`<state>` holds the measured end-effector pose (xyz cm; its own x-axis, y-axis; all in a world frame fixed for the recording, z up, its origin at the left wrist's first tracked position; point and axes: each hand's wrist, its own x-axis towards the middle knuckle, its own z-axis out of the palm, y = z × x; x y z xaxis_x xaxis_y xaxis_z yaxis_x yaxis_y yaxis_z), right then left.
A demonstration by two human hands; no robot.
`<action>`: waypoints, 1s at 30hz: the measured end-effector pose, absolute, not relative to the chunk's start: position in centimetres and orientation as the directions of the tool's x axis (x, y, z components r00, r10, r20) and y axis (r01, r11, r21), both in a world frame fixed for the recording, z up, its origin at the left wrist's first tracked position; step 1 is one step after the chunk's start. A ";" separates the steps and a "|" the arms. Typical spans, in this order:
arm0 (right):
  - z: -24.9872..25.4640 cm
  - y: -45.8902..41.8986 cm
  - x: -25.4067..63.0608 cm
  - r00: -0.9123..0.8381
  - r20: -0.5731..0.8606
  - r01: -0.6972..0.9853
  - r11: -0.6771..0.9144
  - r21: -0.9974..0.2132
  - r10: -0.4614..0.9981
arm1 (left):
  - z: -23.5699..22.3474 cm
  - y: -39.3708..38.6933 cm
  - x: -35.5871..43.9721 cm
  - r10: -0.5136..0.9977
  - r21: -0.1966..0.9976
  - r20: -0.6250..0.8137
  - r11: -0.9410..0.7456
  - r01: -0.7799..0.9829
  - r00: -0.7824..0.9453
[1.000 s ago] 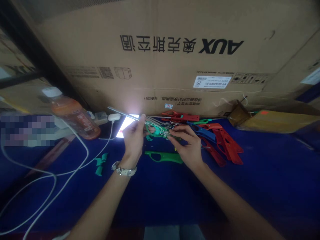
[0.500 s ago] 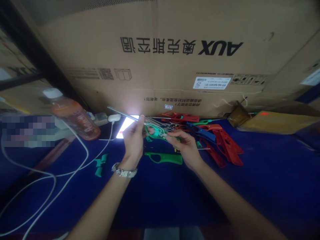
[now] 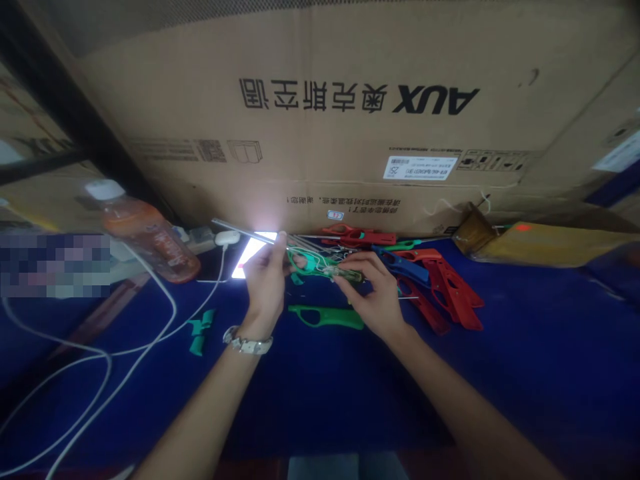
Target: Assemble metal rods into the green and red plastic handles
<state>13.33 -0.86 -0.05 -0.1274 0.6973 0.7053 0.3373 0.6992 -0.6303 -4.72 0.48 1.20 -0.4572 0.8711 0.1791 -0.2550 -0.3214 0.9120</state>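
Hands (image 3: 267, 283) work at a green casing (image 3: 309, 263) before a carton's (image 3: 320, 150) upside-down "AUX" (image 3: 437, 100).

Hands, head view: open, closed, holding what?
Left hand: closed, holding the green casing and metal tube.
Right hand: at the casing's other end; can't tell if gripping.

The white-capped bottle (image 3: 150, 233) has a big carton (image 3: 310, 157) behind it, printed AUX upside down. Just right of the bottle sits a white charger (image 3: 227, 238); past that, a screen (image 3: 249, 255) glows. White cable (image 3: 175, 308) loops in front of the bottle. A black post (image 3: 65, 93) slants behind it; a yellow bag (image 3: 550, 245) lies well to its right.
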 end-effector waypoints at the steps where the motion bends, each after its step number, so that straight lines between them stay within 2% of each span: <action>1: 0.0 -0.9 13.4 -0.133 0.713 0.336 0.708 -0.621 0.688 | 1.2 0.5 -4.7 0.872 0.910 0.182 -0.325 -0.258 -0.455; 9: -0.2 -0.7 13.5 -0.199 0.679 0.324 0.701 -0.635 0.707 | 1.3 0.5 -4.7 0.867 0.908 0.193 -0.335 -0.250 -0.460; 16: 0.4 -1.0 13.3 -0.140 0.644 0.294 0.652 -0.699 0.752 | 1.3 0.4 -4.7 0.863 0.914 0.191 -0.330 -0.235 -0.467; 24: 0.0 -0.7 13.8 -0.225 0.679 0.426 0.697 -0.577 0.699 | 1.2 0.4 -4.6 0.860 0.914 0.195 -0.334 -0.232 -0.471; 30: 0.4 -0.6 13.7 -0.207 0.603 0.324 0.636 -0.701 0.770 | 1.2 0.4 -4.7 0.861 0.915 0.203 -0.337 -0.224 -0.466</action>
